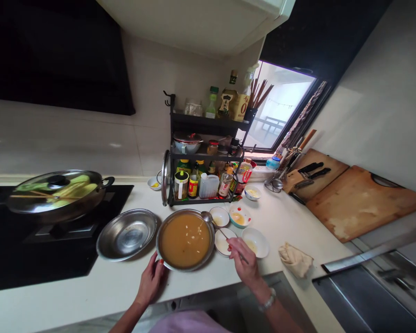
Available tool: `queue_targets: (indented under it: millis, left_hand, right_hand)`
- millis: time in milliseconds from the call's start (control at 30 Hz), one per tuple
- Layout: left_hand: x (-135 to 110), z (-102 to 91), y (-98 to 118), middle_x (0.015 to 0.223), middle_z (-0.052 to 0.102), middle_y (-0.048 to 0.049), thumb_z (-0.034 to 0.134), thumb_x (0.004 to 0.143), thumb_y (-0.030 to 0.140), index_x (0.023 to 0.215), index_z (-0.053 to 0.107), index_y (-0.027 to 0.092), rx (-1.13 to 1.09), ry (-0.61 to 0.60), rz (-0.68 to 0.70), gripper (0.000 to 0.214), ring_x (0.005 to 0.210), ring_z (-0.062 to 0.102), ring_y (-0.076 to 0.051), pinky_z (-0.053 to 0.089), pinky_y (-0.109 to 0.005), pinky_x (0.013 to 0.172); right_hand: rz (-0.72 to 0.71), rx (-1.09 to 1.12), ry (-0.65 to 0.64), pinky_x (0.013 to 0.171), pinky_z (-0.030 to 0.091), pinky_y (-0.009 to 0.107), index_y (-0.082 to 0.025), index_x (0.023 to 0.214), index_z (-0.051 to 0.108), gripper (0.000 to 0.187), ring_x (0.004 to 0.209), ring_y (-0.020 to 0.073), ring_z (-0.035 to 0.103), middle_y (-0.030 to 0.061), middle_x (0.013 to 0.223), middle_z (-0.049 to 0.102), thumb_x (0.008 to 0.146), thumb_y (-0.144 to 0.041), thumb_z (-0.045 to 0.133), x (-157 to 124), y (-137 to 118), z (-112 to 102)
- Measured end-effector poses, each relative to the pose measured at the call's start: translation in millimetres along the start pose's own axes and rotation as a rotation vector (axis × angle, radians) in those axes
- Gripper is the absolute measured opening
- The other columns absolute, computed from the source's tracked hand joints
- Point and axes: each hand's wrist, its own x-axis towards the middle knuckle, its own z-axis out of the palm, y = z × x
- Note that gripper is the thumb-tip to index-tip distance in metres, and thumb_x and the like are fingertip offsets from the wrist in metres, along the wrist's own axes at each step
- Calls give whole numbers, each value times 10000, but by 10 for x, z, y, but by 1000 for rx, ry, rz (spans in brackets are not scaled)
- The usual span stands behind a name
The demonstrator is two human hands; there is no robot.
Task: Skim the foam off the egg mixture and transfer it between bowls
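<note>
A round metal bowl (185, 240) of brown liquid stands on the counter, with pale bits floating near its right side. My left hand (151, 280) grips its front left rim, the fingers at the side. In my right hand (245, 262), closed round the handle, is a long-handled metal spoon (206, 216). The spoon's head is at the bowl's right rim, beside a small white bowl (219, 216). Under the handle sits another white bowl (222, 245). A larger white bowl (258, 243) and a patterned bowl (241, 216) with some yellowish liquid stand nearby.
An empty metal basin (127, 235) stands left of the bowl, near a lidded pan (57, 194) on the stove. Behind is a black rack (208, 156) of bottles. At right are a folded cloth (296, 260), cutting boards (370, 203), knives (314, 172) and the sink (374, 291).
</note>
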Motion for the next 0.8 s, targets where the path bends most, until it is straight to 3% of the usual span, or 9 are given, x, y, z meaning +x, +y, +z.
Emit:
queue_targets:
  millis: [200,367,500,633,800]
  left_hand:
    - [-3,-12,35,644,672,2,445,772,657,1290,483,89,35,2,7,769,592,624,-191,510,-310,646]
    - [-9,-18,65,608,658,5,433,747,695,1294,478,75,38,9,-2,828,566,615,-195,508,-312,615]
    - [-8,-21,65,646,686,-9,447,741,687,1267,510,104,46,23,11,789,592,627,-197,517,-310,635]
    - [1,-24,70,690,710,-25,458,743,671,1259,514,100,49,20,6,771,626,649,-203,523,-303,650]
    - [16,-27,32,733,727,-45,443,749,668,1260,499,81,72,16,10,780,682,660,-218,523,-330,705]
  right_hand:
    - [257,-101,439,520,522,251,-140,1018,645,352,549,127,586,28,709,643,857,-424,514,261,469,-408]
    - [346,-110,507,475,520,250,-146,926,673,441,571,136,601,40,755,664,725,-532,599,330,911,-670]
    - [445,-17,546,451,516,244,-146,864,677,436,529,134,601,15,670,661,647,-524,651,300,1022,-658]
    - [548,48,711,399,498,244,-134,816,623,395,418,140,579,-17,511,610,675,-503,618,289,1073,-594]
    - [622,167,868,414,510,244,-153,745,566,318,425,152,601,-14,480,605,654,-452,622,319,1102,-644]
